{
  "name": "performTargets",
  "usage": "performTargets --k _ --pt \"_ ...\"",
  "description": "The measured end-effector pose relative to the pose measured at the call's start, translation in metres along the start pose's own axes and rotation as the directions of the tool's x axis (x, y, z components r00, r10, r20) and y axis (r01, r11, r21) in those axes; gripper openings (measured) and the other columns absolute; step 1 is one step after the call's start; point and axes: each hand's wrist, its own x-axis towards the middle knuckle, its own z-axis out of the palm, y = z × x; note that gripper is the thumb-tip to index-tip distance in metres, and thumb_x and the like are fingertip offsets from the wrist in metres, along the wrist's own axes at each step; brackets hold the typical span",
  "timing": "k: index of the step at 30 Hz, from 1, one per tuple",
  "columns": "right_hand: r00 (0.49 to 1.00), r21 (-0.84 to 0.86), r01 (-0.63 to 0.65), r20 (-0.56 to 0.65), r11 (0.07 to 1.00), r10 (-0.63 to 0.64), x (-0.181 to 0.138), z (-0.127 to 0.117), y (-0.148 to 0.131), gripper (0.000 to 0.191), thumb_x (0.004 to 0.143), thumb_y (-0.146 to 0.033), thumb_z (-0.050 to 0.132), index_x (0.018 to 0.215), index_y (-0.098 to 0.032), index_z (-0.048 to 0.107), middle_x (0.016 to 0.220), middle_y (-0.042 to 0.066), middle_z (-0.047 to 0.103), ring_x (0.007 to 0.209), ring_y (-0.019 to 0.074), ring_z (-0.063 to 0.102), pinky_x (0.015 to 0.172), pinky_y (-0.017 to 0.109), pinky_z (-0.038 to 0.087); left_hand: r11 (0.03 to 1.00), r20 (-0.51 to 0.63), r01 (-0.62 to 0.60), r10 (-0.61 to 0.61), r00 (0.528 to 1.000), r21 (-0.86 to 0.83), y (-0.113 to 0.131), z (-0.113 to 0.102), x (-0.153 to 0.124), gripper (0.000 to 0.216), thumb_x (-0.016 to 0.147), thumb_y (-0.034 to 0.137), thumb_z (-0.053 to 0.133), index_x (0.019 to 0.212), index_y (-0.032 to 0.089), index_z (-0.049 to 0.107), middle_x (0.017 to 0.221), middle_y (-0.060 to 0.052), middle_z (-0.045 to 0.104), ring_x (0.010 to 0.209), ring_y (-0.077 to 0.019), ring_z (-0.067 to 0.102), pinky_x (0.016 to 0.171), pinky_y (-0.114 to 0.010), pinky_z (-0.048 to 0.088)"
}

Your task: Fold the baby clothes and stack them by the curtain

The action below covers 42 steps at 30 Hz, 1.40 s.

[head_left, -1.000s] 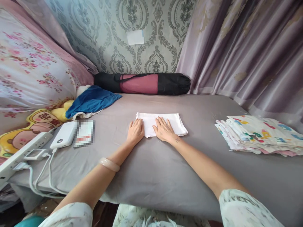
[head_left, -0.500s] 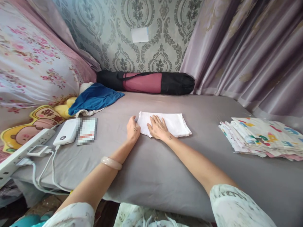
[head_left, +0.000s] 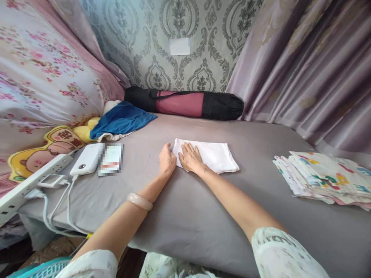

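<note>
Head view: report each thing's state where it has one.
White cloth: folded flat
Right hand: open, flat on the cloth
Left hand: on edge beside the cloth
Patterned cloths: folded, stacked
Blue cloth: loose, unfolded
Power bank: cable plugged in
Power strip: plugs inserted
Long bag: lying down
Purple curtain: hanging

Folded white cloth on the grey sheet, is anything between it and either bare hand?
Nothing visible is: the bare right hand rests on the folded white cloth, and the bare left hand is at its left edge.

Long bag [head_left: 179, 103]: grey sheet's [head_left: 188, 216] far edge
Blue cloth [head_left: 123, 119]: far left corner
Power strip [head_left: 23, 193]: left edge
Power bank [head_left: 87, 159]: beside strip, 1 cable [head_left: 68, 204] attached
</note>
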Motion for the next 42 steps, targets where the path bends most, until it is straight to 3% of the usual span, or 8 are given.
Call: performTargets --k 5,10,18,21,24,27,32,42 --pt "0.999 -0.011 -0.01 0.031 1.0 0.01 0.011 -0.005 -0.003 0.056 0.097 -0.037 0.024 0.143 -0.008 0.038 0.152 0.015 0.032 0.142 0.0263 0.019 0.114 0.049 0.007 0.999 -0.026 0.025 -0.026 0.999 -0.039 0.001 0.001 0.001 0.041 0.085 0.012 0.032 0.121 0.013 0.051 0.122 -0.015 0.06 0.118 -0.0253 0.055 0.104 -0.046 0.04" --pt "0.994 0.019 0.063 0.09 0.998 -0.064 0.033 -0.008 -0.012 0.059 0.097 -0.035 0.019 0.147 -0.006 0.028 0.156 0.012 0.024 0.144 0.0222 0.014 0.116 0.046 0.003 0.998 -0.036 0.051 -0.052 0.998 -0.039 0.005 -0.002 0.002 0.039 0.087 0.013 0.031 0.12 0.012 0.051 0.124 -0.016 0.059 0.119 -0.0242 0.055 0.105 -0.043 0.04" --pt "0.99 0.046 0.04 0.131 0.998 -0.046 0.041 0.003 -0.014 0.057 0.097 -0.036 0.021 0.148 -0.012 0.029 0.156 0.008 0.022 0.144 0.0202 0.016 0.116 0.043 0.008 0.998 -0.006 0.047 -0.048 0.999 -0.034 0.01 -0.006 0.0 0.037 0.088 0.017 0.032 0.12 0.014 0.051 0.124 -0.014 0.06 0.119 -0.0231 0.054 0.106 -0.041 0.039" --pt "0.986 0.137 0.039 0.154 0.99 -0.06 0.044 -0.001 -0.009 0.058 0.097 -0.037 0.019 0.148 -0.012 0.029 0.156 0.009 0.025 0.143 0.0196 0.018 0.116 0.043 0.01 0.999 0.004 0.021 -0.021 1.0 -0.024 0.011 -0.008 -0.001 0.036 0.09 0.022 0.031 0.12 0.014 0.051 0.126 -0.014 0.059 0.12 -0.0233 0.054 0.105 -0.041 0.04" --pt "0.993 0.226 0.002 0.115 0.974 -0.029 0.041 -0.013 0.006 0.059 0.098 -0.038 0.012 0.149 -0.012 0.026 0.155 0.008 0.026 0.143 0.019 0.018 0.116 0.042 0.013 0.998 0.019 -0.04 0.039 0.999 0.039 0.014 -0.009 -0.003 0.038 0.093 0.025 0.029 0.123 0.015 0.05 0.127 -0.014 0.059 0.121 -0.0234 0.053 0.106 -0.044 0.037" --pt "0.999 0.148 -0.019 0.05 0.989 0.012 0.028 -0.024 0.026 0.058 0.098 -0.037 0.017 0.148 -0.011 0.028 0.155 0.009 0.026 0.144 0.0212 0.014 0.116 0.046 0.005 0.966 0.066 -0.195 0.186 0.98 0.169 0.02 -0.006 -0.009 0.04 0.096 0.029 0.027 0.127 0.017 0.049 0.133 -0.013 0.056 0.131 -0.0228 0.045 0.111 -0.047 0.028" --pt "0.994 0.037 -0.013 0.108 0.999 0.009 0.004 -0.025 0.049 0.059 0.098 -0.041 0.018 0.148 -0.014 0.031 0.156 0.008 0.025 0.144 0.0228 0.014 0.116 0.049 0.003 0.812 0.282 -0.48 0.4 0.872 0.332 0.025 0.0 -0.017 0.044 0.097 0.037 0.029 0.131 0.019 0.05 0.141 -0.011 0.05 0.138 -0.0249 0.035 0.115 -0.052 0.013" --pt "0.988 0.049 -0.047 0.149 0.998 0.039 0.004 -0.018 0.052 0.06 0.097 -0.044 0.015 0.15 -0.018 0.027 0.157 0.005 0.021 0.144 0.02 0.013 0.116 0.044 0.007 0.786 0.366 -0.492 0.363 0.857 0.374 0.024 0.0 -0.017 0.044 0.096 0.042 0.033 0.13 0.02 0.051 0.138 -0.012 0.052 0.134 -0.0264 0.04 0.115 -0.056 0.009"
